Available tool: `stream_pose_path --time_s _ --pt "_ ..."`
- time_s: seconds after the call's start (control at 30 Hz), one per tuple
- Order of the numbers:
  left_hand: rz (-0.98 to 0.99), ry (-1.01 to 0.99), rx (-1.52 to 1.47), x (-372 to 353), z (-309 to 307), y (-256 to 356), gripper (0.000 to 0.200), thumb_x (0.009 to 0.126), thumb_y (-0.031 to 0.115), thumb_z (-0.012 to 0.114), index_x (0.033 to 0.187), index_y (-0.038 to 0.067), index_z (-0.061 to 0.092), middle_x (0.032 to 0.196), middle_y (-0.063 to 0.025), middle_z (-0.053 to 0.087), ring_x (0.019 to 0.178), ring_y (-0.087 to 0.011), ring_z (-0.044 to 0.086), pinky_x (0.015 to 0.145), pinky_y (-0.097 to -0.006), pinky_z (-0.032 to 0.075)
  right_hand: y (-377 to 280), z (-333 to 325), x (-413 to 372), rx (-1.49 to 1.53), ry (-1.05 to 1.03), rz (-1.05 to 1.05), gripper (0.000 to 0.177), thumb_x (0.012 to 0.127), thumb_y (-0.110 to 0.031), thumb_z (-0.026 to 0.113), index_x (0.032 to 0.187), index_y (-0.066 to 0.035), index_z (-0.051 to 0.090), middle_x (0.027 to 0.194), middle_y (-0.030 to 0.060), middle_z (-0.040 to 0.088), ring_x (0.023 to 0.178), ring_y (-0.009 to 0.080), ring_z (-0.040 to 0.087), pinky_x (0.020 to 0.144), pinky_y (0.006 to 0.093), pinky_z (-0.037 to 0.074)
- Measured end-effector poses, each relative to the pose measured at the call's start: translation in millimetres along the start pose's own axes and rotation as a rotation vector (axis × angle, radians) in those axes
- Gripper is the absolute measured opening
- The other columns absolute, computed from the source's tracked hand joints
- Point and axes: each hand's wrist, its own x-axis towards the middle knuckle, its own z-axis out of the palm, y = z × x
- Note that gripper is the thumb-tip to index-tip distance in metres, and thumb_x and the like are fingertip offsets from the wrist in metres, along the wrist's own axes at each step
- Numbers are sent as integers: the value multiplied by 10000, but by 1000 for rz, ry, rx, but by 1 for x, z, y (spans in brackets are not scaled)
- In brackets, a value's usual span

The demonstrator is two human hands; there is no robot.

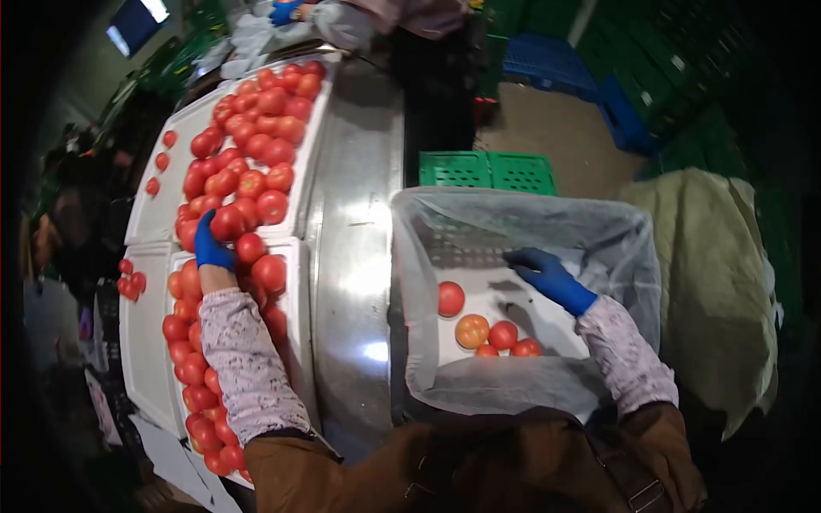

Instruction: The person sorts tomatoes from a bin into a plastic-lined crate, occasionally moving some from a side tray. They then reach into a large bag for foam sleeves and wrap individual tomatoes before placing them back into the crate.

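Note:
My left hand (212, 244), in a blue glove, is at the heap of red tomatoes on the white trays. Its fingers curve round the near left side of a tomato (227, 223); the palm side is hidden. My right hand (552, 278), also blue-gloved, hovers inside a crate (526, 205) lined with clear plastic film. Its fingers are stretched out with nothing in them. Below and left of it, several tomatoes lie on the crate's white bottom, among them a red tomato (451, 298) by the left wall and an orange-yellow tomato (472, 331).
A bare metal strip (355, 214) runs between the white trays (304, 342) and the lined crate. Small groups of tomatoes (131, 280) lie on trays further left. Behind the crate is a green crate (487, 171); a pale sack (714, 282) stands right. Another person (432, 77) works at the far end.

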Motion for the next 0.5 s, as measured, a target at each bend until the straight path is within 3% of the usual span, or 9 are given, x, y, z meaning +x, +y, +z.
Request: stream_pose_path --time_s 0.07,0.13,0.2,0.27,0.4,0.47,0.5 --pt "180 34 81 15 4 -23 295 810 330 484 1045 155 522 967 -26 519 859 -139 474 757 -300 363 -1 30 11 104 -135 181 422 730 -226 601 1105 -47 528 1030 138 553 894 234 563 776 309 446" --pt "239 12 18 -37 53 -42 367 798 305 503 1126 141 502 1018 -18 525 935 -137 475 810 -292 350 16 73 20 -147 -219 27 628 665 -227 648 1230 -92 410 1192 161 428 1015 296 493 838 372 416" --pt "339 -306 61 -75 78 -73 426 802 263 496 1195 105 458 1106 -28 508 1015 -158 475 863 -299 336 23 119 27 -218 -241 31 728 602 -238 684 1248 -104 376 1204 189 401 1010 372 463 846 402 405" --pt "155 -477 28 -133 119 -81 405 808 229 483 1182 72 465 1116 -33 517 1056 -173 471 883 -298 338 19 149 29 -361 -266 43 714 593 -245 685 1228 -100 393 1207 182 401 987 367 476 826 397 416" --pt "-114 -724 42 -184 146 -101 408 814 226 477 1179 44 459 1115 -97 528 1002 -180 522 862 -273 369 30 154 34 -307 -280 105 675 614 -255 677 1216 -113 408 1159 173 449 967 325 497 804 384 427" --pt "-139 -748 72 -192 148 -105 408 813 245 477 1164 38 467 1077 -110 550 961 -182 548 849 -276 382 40 139 32 396 -153 367 601 660 -267 655 1193 -107 427 1096 142 504 970 281 508 789 363 429" --pt "-142 -740 96 -192 147 -110 400 812 250 473 1152 39 476 1051 -103 563 944 -178 554 844 -275 386 20 113 29 1012 -190 597 551 720 -372 593 1169 -91 443 1059 117 531 951 260 526 778 331 429"
